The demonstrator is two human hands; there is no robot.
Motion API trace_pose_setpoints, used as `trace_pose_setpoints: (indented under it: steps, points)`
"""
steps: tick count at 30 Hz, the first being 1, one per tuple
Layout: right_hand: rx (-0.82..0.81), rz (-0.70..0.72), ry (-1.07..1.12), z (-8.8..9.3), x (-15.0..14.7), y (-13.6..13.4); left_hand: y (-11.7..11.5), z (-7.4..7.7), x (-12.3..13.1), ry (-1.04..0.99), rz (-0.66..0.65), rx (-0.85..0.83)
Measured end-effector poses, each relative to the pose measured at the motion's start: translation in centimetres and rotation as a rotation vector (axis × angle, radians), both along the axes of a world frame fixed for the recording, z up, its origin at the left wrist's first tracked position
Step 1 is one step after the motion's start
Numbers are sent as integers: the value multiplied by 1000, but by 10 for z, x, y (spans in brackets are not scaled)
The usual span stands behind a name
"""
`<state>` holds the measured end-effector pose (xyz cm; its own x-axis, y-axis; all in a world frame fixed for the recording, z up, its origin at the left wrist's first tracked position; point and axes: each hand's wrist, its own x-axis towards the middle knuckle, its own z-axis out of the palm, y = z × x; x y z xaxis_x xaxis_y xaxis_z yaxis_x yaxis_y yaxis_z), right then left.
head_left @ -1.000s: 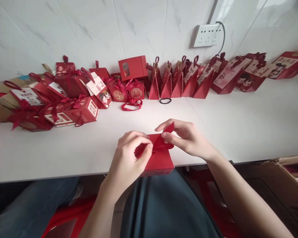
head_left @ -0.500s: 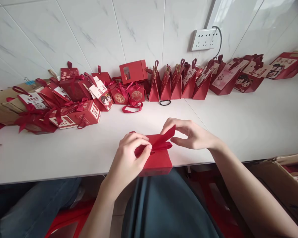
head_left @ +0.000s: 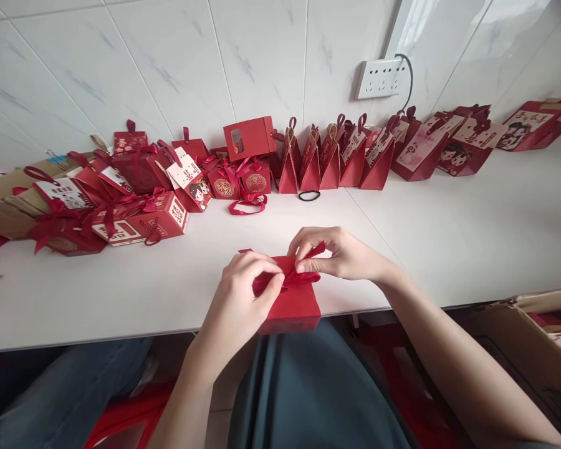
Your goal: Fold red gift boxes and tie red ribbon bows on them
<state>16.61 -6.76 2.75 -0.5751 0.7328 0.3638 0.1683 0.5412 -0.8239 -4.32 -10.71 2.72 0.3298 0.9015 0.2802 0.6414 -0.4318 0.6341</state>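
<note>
A red gift box [head_left: 295,310] lies at the table's front edge, right before my body. Across its top runs a red ribbon [head_left: 311,277], gathered into a loop with a loose tail. My left hand [head_left: 249,285] rests over the box's left part and pinches the ribbon near the middle. From the right, my right hand [head_left: 335,252] has thumb and fingertips closed on the ribbon's tail, whose end sticks up past the fingers. The part of the ribbon under my left fingers is hidden.
Red gift boxes [head_left: 350,159] with ribbon handles line the white table [head_left: 402,237] along the tiled wall. More decorated boxes [head_left: 156,215] are heaped at left. A black hair tie [head_left: 309,195] lies mid-table. A cardboard carton [head_left: 509,349] stands right; another person's leg [head_left: 79,386] shows left.
My right hand has moved left and closed its fingertips on the ribbon's tail, which it only loosely touched before. My left hand keeps its pinch in the same place.
</note>
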Motion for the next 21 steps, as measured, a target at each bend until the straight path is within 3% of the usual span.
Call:
trace_pose_setpoints:
  steps: [4, 9, 18, 21]
  points:
    - [-72, 5, 30, -1, -2, 0, -1, 1, -2, 6, -26, 15]
    - [-9, 22, -1, -1, 3, 4, -2, 0, -3, 15, -35, 8]
    - [38, -91, -141, 0, 14, -1, -1, -2, 0, 50, 8, 81]
    - [59, -199, -105, -1, 7, -3, -1, 0, 5, 92, 30, 166]
